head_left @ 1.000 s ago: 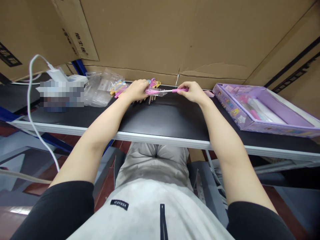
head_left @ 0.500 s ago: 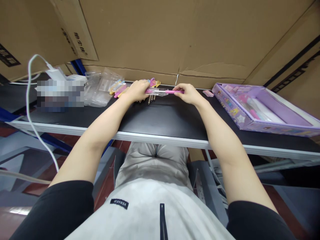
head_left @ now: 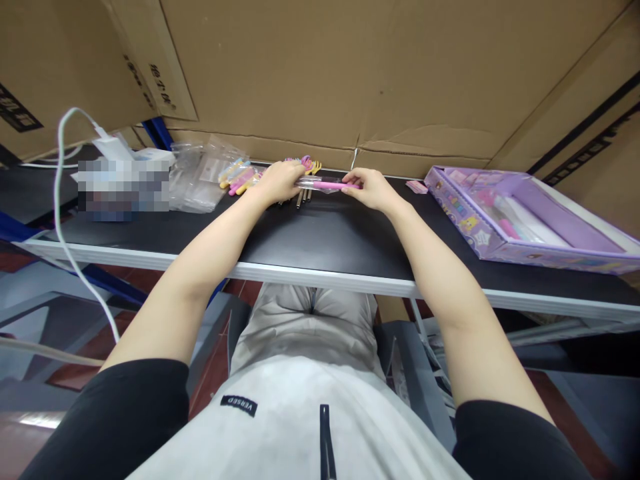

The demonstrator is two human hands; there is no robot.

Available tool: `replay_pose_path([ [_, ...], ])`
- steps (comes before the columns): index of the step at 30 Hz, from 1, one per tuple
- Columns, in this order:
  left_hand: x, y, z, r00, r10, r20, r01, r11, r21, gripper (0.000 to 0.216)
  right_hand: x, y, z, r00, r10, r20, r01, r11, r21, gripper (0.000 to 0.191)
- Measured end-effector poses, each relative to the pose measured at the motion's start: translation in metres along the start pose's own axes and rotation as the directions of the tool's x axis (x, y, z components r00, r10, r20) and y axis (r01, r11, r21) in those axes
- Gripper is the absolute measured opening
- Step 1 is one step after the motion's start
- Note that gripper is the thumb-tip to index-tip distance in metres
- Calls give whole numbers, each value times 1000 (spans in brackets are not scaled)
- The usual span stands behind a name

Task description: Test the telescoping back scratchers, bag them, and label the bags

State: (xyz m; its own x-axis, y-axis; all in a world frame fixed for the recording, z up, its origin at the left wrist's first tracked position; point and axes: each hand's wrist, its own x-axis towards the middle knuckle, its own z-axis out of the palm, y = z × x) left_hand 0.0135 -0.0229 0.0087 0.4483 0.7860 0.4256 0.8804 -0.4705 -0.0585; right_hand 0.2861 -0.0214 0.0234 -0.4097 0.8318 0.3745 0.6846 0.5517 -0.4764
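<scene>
My left hand [head_left: 281,183] is closed on a clear plastic sleeve [head_left: 308,181] at the back of the black table. A slim pink pen [head_left: 331,185] lies level between the hands, its left part inside the sleeve. The fingers of my right hand [head_left: 369,187] pinch the pen's right end. Below my left hand, several metallic-tipped sticks [head_left: 301,199] rest on the table, their upper parts hidden. Colourful pieces in pink, purple and yellow [head_left: 311,163] show just behind that hand. Pink, yellow and blue pens [head_left: 241,179] lie left of it.
Clear plastic bags [head_left: 197,177] are heaped at the left, near a white charger with a cable [head_left: 111,145]. A purple box [head_left: 493,250] with pink items stands at the right. Small pink cards [head_left: 417,187] lie beside it. Cardboard [head_left: 310,73] walls the back.
My right hand has moved slightly left with the pink pen. More of the pen now sits toward my left hand, within the sleeve. My left hand has barely shifted.
</scene>
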Motion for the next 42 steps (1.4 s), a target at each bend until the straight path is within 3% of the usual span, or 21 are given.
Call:
replay_pose_path([
  [8,-1,-3,-2,1000,-13,27,12,1000,22,30,-3,3,-8,994,100,44,-102,993,52,21],
  [15,1,3,-1,1000,12,14,-12,1000,-5,27,0,-8,8,999,27,39,-34,985,171,21],
  [23,2,16,-5,998,59,22,-58,998,-24,24,1,-11,18,998,20,54,-34,961,273,37],
  [34,2,20,-6,992,128,8,-128,992,-5,19,-4,-22,17,998,34,56,-49,952,301,15],
  [42,4,17,2,981,192,-24,-191,981,25,21,-3,-19,22,999,4,47,-21,931,363,16],
])
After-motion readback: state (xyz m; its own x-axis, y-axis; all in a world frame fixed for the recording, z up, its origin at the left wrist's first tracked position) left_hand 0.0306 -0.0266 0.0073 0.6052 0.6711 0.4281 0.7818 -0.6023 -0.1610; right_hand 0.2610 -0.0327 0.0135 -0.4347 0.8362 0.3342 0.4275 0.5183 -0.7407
